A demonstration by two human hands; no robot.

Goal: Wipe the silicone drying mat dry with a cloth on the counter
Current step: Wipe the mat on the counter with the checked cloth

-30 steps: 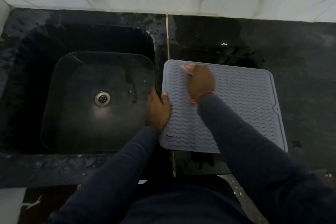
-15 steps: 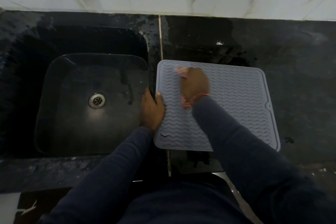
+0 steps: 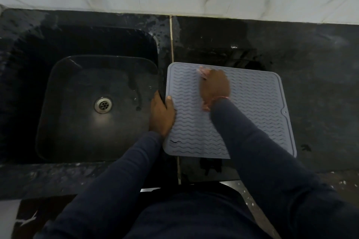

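Right hand (image 3: 214, 87) gripping cloth (image 3: 203, 71) slid right; left hand (image 3: 161, 116) pinches mat (image 3: 252, 103) on wet counter (image 3: 310, 60)

Navy top (image 3: 184, 219), long sleeves.
I see dark navy sleeves (image 3: 120, 170) down to the left hand (image 3: 162, 114) and right hand (image 3: 214, 87); a thin reddish thread (image 3: 223, 97) rings the right wrist.

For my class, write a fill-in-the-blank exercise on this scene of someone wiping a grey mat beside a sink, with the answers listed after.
1. The grey wavy-ribbed silicone drying mat lies on the black stone counter, to the ____ of the dark sink.
2. The right hand presses a crumpled ____ cloth onto the mat.
3. The left hand grips the mat's near-sink edge, its ____ on top.
4. A round metal ____ sits in the sink's floor.
Answers: right; pink; thumb; drain.
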